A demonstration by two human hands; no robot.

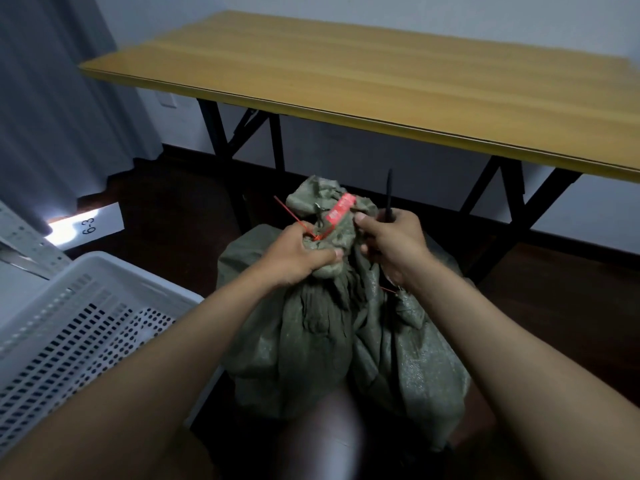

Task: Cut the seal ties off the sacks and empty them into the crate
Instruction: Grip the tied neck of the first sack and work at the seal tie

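A green woven sack (311,334) stands on the floor between my arms, its neck bunched at the top. A red seal tie (341,209) with a flat tag wraps the neck, and its thin tail sticks out to the left. My left hand (298,254) grips the bunched neck just below the tie. My right hand (391,244) holds a dark cutting tool (389,199), whose handle points up, right beside the tag. A second green sack (415,358) leans against the first on the right. The white perforated crate (79,327) sits at the lower left.
A yellow folding table (381,74) on black legs stands just beyond the sacks. Grey curtains (52,98) hang at the left above a paper label (91,225) reading 6-3. The floor is dark wood.
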